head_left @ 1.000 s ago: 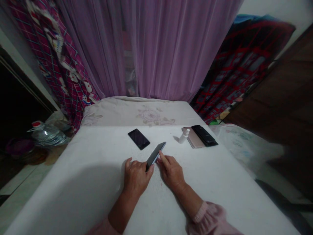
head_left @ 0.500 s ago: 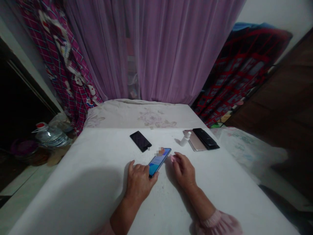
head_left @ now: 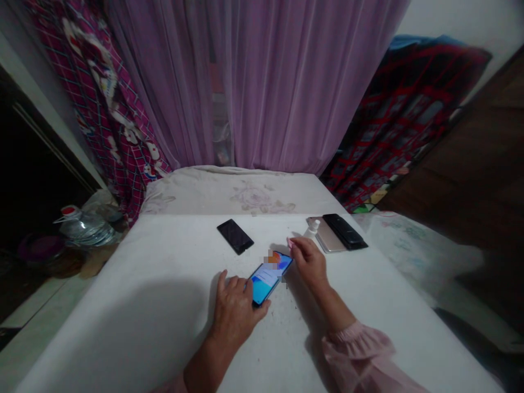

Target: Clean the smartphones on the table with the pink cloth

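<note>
My left hand (head_left: 236, 305) grips the lower end of a smartphone (head_left: 266, 281) between thumb and fingers; its screen is lit in blue and white. Between the fingertips of my right hand (head_left: 309, 262) is a small pink cloth (head_left: 290, 243), mostly hidden by the fingers. That hand is beside the phone's upper right end; whether it touches the phone I cannot tell. Just behind it stands a white spray bottle (head_left: 314, 226), its lower part partly covered by the hand. A second phone (head_left: 236, 236), with a dark screen, lies flat beyond my left hand.
At the right back of the white-covered table (head_left: 135, 322) lie a rose-gold phone (head_left: 329, 236) and a black phone or case (head_left: 346, 232). Purple curtains (head_left: 286, 82) hang behind. A large clear water bottle (head_left: 84, 226) stands low on the left.
My right hand has moved away from me with the pink cloth, towards the spray bottle. The lit phone has shifted slightly right and its screen has tilted more into view.
</note>
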Motion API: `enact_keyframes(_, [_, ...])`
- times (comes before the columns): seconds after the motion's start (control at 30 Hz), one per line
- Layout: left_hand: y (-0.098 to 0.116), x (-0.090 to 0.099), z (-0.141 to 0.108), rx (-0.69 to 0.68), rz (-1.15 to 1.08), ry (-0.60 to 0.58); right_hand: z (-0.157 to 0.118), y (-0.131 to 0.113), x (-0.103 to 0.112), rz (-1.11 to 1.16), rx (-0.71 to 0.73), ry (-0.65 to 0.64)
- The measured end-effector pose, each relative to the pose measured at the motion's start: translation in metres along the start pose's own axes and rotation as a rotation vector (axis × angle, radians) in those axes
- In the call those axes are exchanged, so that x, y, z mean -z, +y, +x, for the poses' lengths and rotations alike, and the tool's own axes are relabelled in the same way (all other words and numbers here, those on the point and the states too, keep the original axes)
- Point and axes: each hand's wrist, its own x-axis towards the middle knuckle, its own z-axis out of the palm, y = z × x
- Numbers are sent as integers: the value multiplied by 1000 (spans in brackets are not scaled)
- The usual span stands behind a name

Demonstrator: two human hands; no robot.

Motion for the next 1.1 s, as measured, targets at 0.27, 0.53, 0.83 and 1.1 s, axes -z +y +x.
enact_keyframes(0.27, [-5, -1, 1, 8, -45, -26, -23, 9, 4, -112, -27, -115])
enact_keyframes(0.53, [-14, -11, 1, -43, -21, -18, -52, -12, -10, -163, 182, -239])
enact_keyframes(0.83, [-20, -13, 1, -82, -35, 18, -51, -33, -25, -199, 257, -423])
enact_keyframes(1.1, [-23, -14, 5, -100, -45, 37, -29, -19, -19, -335, 19, -391])
